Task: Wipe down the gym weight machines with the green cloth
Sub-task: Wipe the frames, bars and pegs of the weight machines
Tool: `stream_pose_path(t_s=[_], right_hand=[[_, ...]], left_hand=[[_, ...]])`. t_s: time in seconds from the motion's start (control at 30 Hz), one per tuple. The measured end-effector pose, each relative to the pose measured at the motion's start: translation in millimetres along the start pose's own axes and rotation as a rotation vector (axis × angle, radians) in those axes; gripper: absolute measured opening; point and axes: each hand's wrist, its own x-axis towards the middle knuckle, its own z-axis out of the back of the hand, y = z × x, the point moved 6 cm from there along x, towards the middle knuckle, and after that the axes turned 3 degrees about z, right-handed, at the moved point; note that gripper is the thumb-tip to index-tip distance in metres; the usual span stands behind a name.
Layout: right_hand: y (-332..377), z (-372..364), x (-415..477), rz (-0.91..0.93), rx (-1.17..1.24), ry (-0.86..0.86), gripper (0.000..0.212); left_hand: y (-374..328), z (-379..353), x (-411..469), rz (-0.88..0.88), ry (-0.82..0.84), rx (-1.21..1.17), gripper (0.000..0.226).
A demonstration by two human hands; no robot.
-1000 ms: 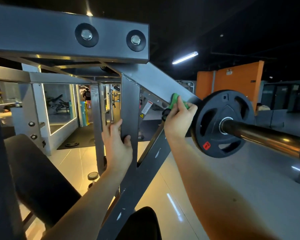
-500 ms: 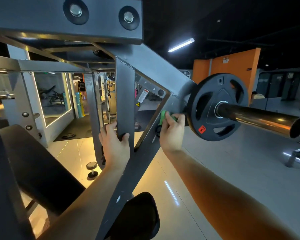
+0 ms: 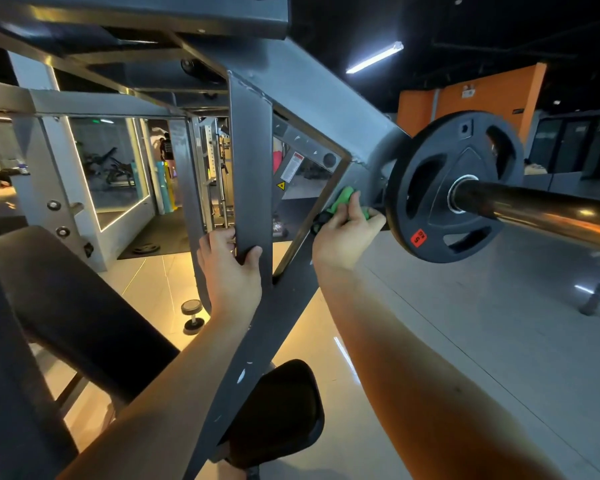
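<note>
Wiping this slanted frame bar (image 3: 284,323) well means pressing the green cloth (image 3: 344,198), bunched in the curled fingers of the right hand (image 3: 343,239) just beside the weight plate (image 3: 430,216), flat along the metal, while the left hand (image 3: 232,271), fingers wrapped round the upright post (image 3: 252,161), steadies the body.

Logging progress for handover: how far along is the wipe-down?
Done: no surface shows as wiped; can't tell. In hand: right grip holds green cloth against slanted frame beam beside weight plate; left grip holds upright. Left: weight plate, bar sleeve, seat pad, none under cloth.
</note>
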Motion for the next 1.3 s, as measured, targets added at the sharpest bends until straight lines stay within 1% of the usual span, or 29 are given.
stream_pose_path(t_s=[0.1, 0.27, 0.33, 0.4, 0.5, 0.53, 0.57, 0.6, 0.67, 0.73, 0.8, 0.87, 0.93, 0.97, 1.03, 1.07, 1.1, 1.13, 1.23, 1.27, 1.3], right_hand=[[10, -8, 17, -0.019, 0.02, -0.022, 0.038], [7, -1, 14, 0.121, 0.033, -0.037, 0.037], [-1, 5, 0, 0.191, -0.029, 0.058, 0.037], [-15, 14, -31, 0.242, -0.085, 0.224, 0.036], [-43, 35, -70, 0.155, -0.155, 0.462, 0.03], [-46, 38, -69, 0.153, -0.143, 0.506, 0.027], [-40, 38, -61, 0.196, -0.157, 0.522, 0.024], [-34, 36, -49, 0.242, -0.165, 0.5, 0.024], [-17, 26, -18, 0.331, -0.14, 0.375, 0.022], [-5, 14, 3, 0.376, -0.098, 0.274, 0.019], [-6, 13, -1, 0.383, -0.049, 0.247, 0.019], [-21, 18, -26, 0.343, -0.064, 0.278, 0.019], [-40, 24, -60, 0.284, -0.13, 0.381, 0.019], [-47, 27, -71, 0.245, -0.124, 0.454, 0.019], [-51, 29, -69, 0.202, -0.106, 0.572, 0.02], [-50, 30, -59, 0.188, -0.119, 0.598, 0.02], [-47, 31, -44, 0.161, -0.125, 0.591, 0.021], [-44, 32, -28, 0.134, -0.126, 0.538, 0.022], [-30, 35, 4, 0.127, -0.056, 0.255, 0.02], [-28, 34, 0, 0.142, -0.048, 0.206, 0.018], [-30, 32, -10, 0.155, -0.046, 0.199, 0.017]], left_hand=[[2, 1, 2, 0.018, 0.012, -0.013, 0.044], [9, -1, 0, 0.02, 0.022, -0.014, 0.047], [12, -3, -2, 0.014, 0.016, -0.02, 0.047], [14, -2, -3, -0.008, 0.003, -0.012, 0.045], [22, -1, -7, -0.018, 0.016, -0.009, 0.043], [25, -1, -11, -0.005, 0.027, -0.016, 0.042], [28, 0, -14, 0.015, 0.034, -0.021, 0.041], [32, 0, -16, 0.038, 0.04, -0.02, 0.039], [41, -2, -23, 0.081, 0.052, -0.002, 0.035], [50, -4, -28, 0.099, 0.061, 0.031, 0.03], [57, -5, -33, 0.111, 0.065, 0.046, 0.029], [63, -5, -37, 0.119, 0.064, 0.045, 0.031], [66, -6, -42, 0.113, 0.061, 0.057, 0.034], [67, -6, -44, 0.113, 0.063, 0.061, 0.035], [70, -7, -47, 0.131, 0.078, 0.063, 0.037], [73, -8, -48, 0.153, 0.092, 0.068, 0.037], [76, -10, -49, 0.182, 0.104, 0.071, 0.037], [80, -10, -50, 0.211, 0.111, 0.073, 0.037], [89, -10, -50, 0.215, 0.115, 0.096, 0.036], [89, -10, -50, 0.21, 0.116, 0.105, 0.036], [90, -10, -50, 0.209, 0.116, 0.11, 0.036]])
